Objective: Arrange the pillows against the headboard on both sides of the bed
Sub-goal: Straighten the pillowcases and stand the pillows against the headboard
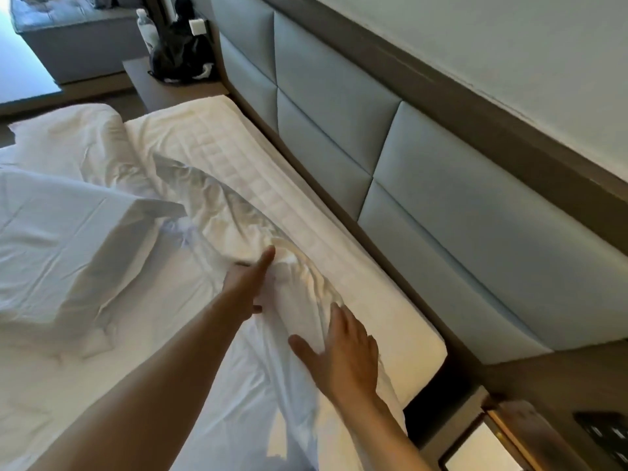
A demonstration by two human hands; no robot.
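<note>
A white pillow (pixel 68 232) lies on the bed at the left, away from the headboard (pixel 339 107). A second white pillow (pixel 68 137) lies beyond it near the bed's far corner. Along the padded grey-blue headboard runs a strip of bare quilted mattress (pixel 238 171). A rumpled ridge of white sheet (pixel 238 219) edges that strip. My left hand (pixel 248 283) rests against the ridge with one finger straight; its other fingers are hidden by cloth. My right hand (pixel 343 355) presses flat on the near part of the ridge, fingers spread.
On the far nightstand (pixel 159 93) stand a black bag (pixel 183 52) and a water bottle (pixel 146 25). A grey bench (pixel 74 39) sits beyond it. At the lower right is a near nightstand (pixel 530 440) with a dark switch panel (pixel 605 433).
</note>
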